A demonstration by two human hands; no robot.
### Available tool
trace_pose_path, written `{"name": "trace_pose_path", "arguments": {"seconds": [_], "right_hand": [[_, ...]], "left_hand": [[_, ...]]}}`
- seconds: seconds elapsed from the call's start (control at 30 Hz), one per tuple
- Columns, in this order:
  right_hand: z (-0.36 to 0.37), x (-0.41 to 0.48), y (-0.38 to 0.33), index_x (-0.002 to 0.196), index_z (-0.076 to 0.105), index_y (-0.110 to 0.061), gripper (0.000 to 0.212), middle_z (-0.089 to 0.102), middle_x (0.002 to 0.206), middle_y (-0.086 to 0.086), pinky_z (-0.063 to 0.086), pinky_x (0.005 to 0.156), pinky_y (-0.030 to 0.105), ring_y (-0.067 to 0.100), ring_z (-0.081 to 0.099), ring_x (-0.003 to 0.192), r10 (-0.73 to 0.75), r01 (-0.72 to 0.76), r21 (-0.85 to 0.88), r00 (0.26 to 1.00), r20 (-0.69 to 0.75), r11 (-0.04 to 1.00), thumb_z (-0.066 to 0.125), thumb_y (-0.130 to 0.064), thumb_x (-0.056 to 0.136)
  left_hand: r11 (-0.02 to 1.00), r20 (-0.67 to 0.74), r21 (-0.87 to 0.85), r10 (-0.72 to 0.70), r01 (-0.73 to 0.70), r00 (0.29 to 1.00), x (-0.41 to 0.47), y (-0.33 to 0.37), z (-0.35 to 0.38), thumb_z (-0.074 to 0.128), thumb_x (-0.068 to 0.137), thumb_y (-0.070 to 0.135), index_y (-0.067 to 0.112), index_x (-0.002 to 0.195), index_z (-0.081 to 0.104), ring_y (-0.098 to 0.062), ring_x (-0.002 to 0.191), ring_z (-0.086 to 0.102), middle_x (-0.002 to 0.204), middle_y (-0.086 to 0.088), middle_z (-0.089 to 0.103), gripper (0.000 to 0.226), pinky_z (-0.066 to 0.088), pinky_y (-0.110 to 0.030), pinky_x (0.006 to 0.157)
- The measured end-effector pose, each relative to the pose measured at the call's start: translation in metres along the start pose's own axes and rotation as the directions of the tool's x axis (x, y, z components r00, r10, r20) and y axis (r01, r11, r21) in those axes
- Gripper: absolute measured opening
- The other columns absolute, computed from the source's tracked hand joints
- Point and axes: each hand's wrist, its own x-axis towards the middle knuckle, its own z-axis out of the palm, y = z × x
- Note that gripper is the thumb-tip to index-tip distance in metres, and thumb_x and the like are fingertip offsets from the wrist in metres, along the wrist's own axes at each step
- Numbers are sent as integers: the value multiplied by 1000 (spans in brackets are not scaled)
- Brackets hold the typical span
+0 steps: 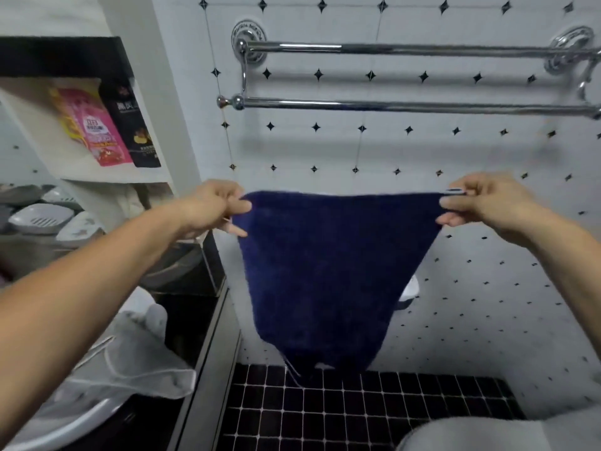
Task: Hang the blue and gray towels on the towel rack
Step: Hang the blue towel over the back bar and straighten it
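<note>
A dark blue towel (328, 275) hangs spread out in front of me, held by its two top corners. My left hand (211, 206) pinches the left corner and my right hand (481, 203) pinches the right corner. The towel's top edge is well below the chrome towel rack (406, 105), whose two bars on the tiled wall are bare. A gray towel (130, 362) lies crumpled on the counter at the lower left, beside a white basin (65, 424).
A shelf at the left holds pink and black packets (110, 125). Soap dishes (42, 216) sit below it. The black counter edge (208, 353) runs close to the towel's left side. Black floor tiles (357, 415) lie below; something gray (487, 434) fills the bottom right corner.
</note>
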Motion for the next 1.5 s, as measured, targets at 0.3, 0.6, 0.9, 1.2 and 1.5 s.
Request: {"name": "trace_pose_path", "arguments": {"seconds": [0.3,0.6,0.9,1.2,1.5], "right_hand": [[15,-2,5,88,64,-2,4,72,75,11,59,60,20,21,74,64,49,-54,184,998,31,981,62,2,89],[15,6,6,90,65,-1,7,70,58,4,56,51,18,15,70,52,72,-49,252,994,-83,967,69,-4,85],[24,23,-14,93,63,-1,6,68,79,14,57,46,23,24,73,57,115,-77,275,985,-125,958,66,-7,91],[17,54,-36,93,57,-2,9,67,90,12,62,67,34,33,75,75,136,-31,611,983,-127,791,62,-9,94],[15,94,-22,106,60,10,22,70,98,24,61,65,24,25,76,75,172,50,711,956,-237,701,60,17,85]], "left_hand": [[998,61,-39,55,-53,997,7,10,-9,52,92,-9,6,86,58,-20,74,64,77,-10,59,17,62,-34,63],[994,-173,-31,97,-104,980,15,8,-16,57,93,-1,9,82,57,-13,56,64,70,-6,58,14,59,-28,55],[996,-401,-49,49,-75,915,34,32,-11,55,97,10,12,86,54,-17,53,53,71,-6,53,11,53,-28,39],[891,-495,-422,-75,-164,866,57,51,7,59,96,7,4,81,57,-22,76,65,87,-12,63,15,58,-24,50],[783,-605,-520,-57,-341,794,91,61,27,51,92,-7,10,84,45,-11,65,55,79,-2,45,20,60,-32,63]]}}
